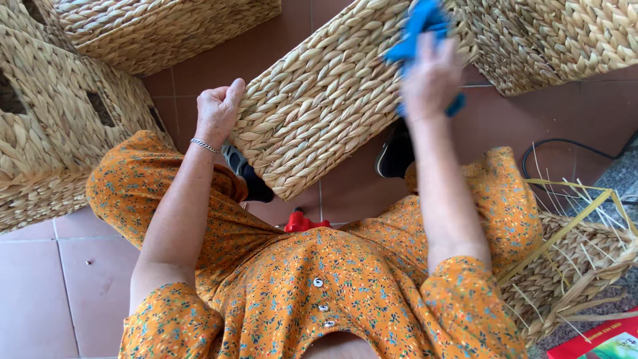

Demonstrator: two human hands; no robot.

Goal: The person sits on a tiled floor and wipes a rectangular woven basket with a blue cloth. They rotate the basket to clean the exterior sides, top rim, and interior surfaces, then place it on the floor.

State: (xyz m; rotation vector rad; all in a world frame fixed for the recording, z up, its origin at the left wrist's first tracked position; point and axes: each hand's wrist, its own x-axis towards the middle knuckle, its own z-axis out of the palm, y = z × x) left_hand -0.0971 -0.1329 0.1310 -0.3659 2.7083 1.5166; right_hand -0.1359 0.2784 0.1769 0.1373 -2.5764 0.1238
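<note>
The person sits over a woven basket (325, 100) that lies tilted across the knees, its flat side turned up, running from 6 o'clock near the lap up toward 12 o'clock. The left hand (218, 110) is closed on the basket's edge at 9 o'clock, thumb up along the rim, fingers curled round it; a thin bracelet (205, 145) sits on that wrist. The right hand (430, 78) is pressed on the basket's upper part at 1 o'clock, gripping a blue cloth (420, 26) that bunches out above the fingers and shows again below the palm. This hand is blurred, so the fingers' exact hold is hard to tell.

Both arms come out of short sleeves of an orange flowered dress (312, 292). A small red thing (304, 223) shows just under the basket's lower corner, at 6 o'clock, too hidden to tell what it is. Dark shoes (247, 174) rest on the tiled floor (40, 279) beneath the basket.

More baskets (60, 126) stand at 9 to 11 o'clock, another (565, 40) at 2 o'clock. At 4 o'clock lies an unfinished frame (578, 259) with loose straw.
</note>
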